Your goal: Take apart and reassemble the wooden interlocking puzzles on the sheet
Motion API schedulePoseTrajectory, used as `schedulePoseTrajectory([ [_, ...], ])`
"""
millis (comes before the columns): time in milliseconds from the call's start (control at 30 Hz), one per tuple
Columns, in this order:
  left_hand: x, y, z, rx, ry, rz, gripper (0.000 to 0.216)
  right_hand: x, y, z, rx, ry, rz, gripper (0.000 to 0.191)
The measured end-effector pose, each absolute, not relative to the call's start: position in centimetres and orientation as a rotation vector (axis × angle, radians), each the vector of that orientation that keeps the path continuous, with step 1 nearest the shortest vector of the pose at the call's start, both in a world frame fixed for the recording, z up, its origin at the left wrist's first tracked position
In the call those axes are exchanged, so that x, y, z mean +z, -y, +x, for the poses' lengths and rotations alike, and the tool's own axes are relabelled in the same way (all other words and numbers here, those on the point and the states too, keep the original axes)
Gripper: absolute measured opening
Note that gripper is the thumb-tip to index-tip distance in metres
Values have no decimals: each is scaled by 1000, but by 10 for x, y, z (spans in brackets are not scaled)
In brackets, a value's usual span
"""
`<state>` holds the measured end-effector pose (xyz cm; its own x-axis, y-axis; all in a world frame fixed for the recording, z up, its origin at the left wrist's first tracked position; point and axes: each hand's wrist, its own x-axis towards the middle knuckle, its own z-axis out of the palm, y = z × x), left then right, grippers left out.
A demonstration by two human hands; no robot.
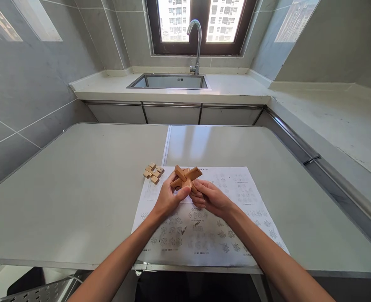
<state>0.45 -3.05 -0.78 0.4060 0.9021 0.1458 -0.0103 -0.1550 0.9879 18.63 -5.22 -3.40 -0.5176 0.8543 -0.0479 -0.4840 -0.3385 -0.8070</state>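
A wooden burr puzzle (188,176) of crossing blocks is held up between my hands, over a printed instruction sheet (216,247). My left hand (170,195) grips it from the left, the thumb pressed along its lower front. From the right, my right hand (208,195) has its fingers curled and pinched against the puzzle's lower right side. My fingers cover parts of the blocks, so how they interlock is partly hidden. Left of the puzzle, several notched wooden pieces (153,173) lie grouped at the sheet's upper left edge.
The paper lies on a pale table (78,188) with a seam down its middle. Behind it are a counter with a sink (169,82), a faucet (198,46) and a window. Tiled wall stands at left, and a ledge (339,121) runs along the right.
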Motion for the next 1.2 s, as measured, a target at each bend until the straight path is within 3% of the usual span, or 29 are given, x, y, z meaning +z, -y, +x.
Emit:
schedulePoseTrajectory([
  [667, -13, 31, 2, 1030, -907, 1651, 72, -35, 54, 186, 1983, 907, -563, 40],
  [900, -14, 30, 1, 978, -789, 1587, 81, -35, 53, 186, 1993, 866, -546, 38],
  [1200, -14, 30, 7, 1066, -1030, 1851, 38, -39, 48, 191, 1913, 684, -457, 34],
])
